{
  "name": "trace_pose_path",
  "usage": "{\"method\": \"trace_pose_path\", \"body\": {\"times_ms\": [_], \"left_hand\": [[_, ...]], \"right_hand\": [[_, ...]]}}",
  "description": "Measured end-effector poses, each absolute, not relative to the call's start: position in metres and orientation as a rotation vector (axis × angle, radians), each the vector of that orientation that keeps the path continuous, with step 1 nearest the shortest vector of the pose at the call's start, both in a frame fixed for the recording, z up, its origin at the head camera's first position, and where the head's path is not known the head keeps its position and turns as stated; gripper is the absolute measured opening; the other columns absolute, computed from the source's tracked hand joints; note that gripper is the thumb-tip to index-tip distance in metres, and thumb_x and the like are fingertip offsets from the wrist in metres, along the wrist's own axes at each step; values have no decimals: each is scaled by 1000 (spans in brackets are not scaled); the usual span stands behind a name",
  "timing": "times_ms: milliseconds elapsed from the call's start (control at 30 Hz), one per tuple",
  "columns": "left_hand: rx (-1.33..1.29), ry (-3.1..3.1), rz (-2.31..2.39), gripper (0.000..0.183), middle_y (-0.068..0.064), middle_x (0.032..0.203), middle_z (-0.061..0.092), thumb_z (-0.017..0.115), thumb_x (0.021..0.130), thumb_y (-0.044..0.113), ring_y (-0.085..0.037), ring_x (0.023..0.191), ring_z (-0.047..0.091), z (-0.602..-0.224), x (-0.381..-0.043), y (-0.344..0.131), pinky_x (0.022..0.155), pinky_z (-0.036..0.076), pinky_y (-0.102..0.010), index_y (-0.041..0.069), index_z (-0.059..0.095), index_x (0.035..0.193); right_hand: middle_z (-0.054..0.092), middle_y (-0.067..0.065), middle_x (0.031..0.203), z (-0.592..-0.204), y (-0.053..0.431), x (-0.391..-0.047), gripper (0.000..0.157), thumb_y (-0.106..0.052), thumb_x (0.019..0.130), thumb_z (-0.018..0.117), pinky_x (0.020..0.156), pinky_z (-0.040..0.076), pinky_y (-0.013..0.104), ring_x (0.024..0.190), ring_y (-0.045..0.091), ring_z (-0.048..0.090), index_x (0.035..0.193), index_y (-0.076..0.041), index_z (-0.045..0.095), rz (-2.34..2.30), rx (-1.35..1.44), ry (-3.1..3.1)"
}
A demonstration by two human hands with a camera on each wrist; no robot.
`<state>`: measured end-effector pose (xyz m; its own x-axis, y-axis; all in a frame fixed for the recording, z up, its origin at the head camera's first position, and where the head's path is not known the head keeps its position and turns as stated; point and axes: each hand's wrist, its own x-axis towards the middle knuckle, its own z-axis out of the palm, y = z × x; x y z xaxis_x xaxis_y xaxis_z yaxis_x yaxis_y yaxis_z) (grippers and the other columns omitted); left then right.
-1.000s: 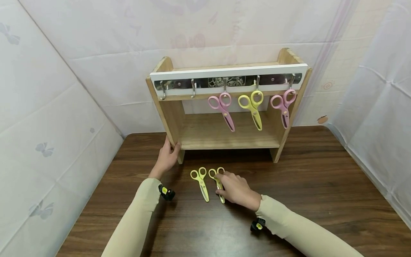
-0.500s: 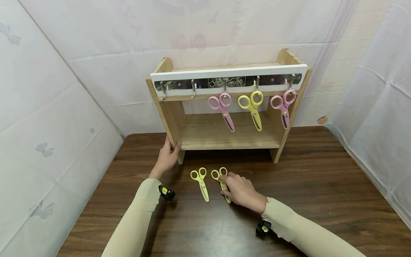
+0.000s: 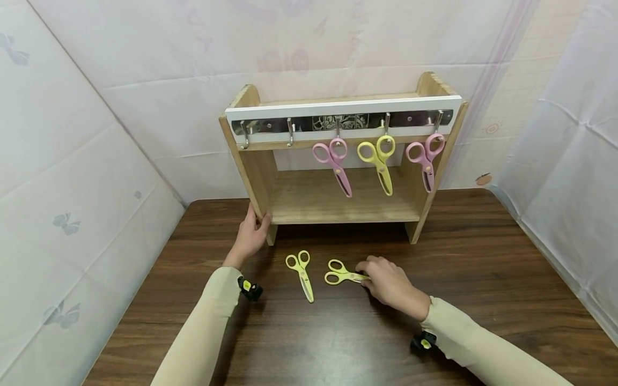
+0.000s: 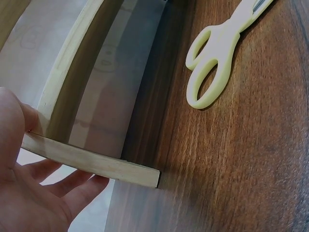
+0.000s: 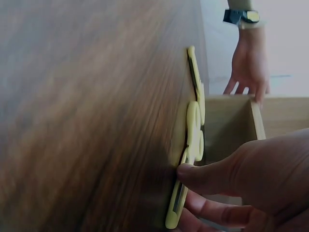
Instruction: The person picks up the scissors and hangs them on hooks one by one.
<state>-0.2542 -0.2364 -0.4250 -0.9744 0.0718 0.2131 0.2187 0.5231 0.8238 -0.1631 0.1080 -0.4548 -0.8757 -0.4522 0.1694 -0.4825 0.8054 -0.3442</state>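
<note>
My left hand (image 3: 248, 237) grips the lower edge of the left side panel (image 3: 251, 174) of a wooden shelf rack. In the left wrist view the thumb lies on one face of that panel (image 4: 99, 162) and the fingers go behind it. Low over the table, my right hand (image 3: 390, 284) pinches a pair of yellow scissors (image 3: 340, 274) by the blades, handle loops pointing left. The right wrist view shows the thumb against the blade part of these scissors (image 5: 194, 140). Another yellow pair of scissors (image 3: 302, 273) lies flat between the hands, loops toward the rack.
From hooks on the rack's white front rail (image 3: 270, 113) hang pink scissors (image 3: 336, 166), yellow scissors (image 3: 383, 169) and more pink scissors (image 3: 427, 161). Two left hooks, a far-left hook (image 3: 244, 135) and its neighbour (image 3: 290, 132), hold nothing. Patterned cloth (image 3: 169, 96) surrounds the brown table (image 3: 309, 348).
My right hand has moved to the right, drawing the yellow scissors along and turning them from pointing toward me to lying sideways. The left hand stays on the panel.
</note>
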Motion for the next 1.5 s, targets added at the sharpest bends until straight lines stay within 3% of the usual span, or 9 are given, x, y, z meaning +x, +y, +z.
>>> {"method": "trace_pose_path", "body": {"times_ms": [533,1200,1500], "left_hand": [[-278,-2605,-1440,62,-33,148,45,46,111,24,-44,132,53,-424,-255,-235,100,50,-60,13,16,164],[-264,-2617,-1435,62,-32,148,46,45,111,25,-45,130,55,-420,-253,-234,93,54,-59,15,15,164],[-248,-2629,-1432,62,-32,149,45,45,111,25,-45,131,54,-425,-252,-238,94,54,-60,15,15,164]], "right_hand": [[58,-4,77,-457,112,-177,17,-6,83,86,49,47,34,63,14,55,83,-16,72,600,736,-2871],[59,-6,74,-455,116,-178,19,-9,85,85,44,40,31,57,12,51,82,-19,69,568,757,-2852],[60,-7,76,-417,113,-182,16,-10,85,85,44,42,27,59,9,53,85,-19,72,511,891,-2757]]}}
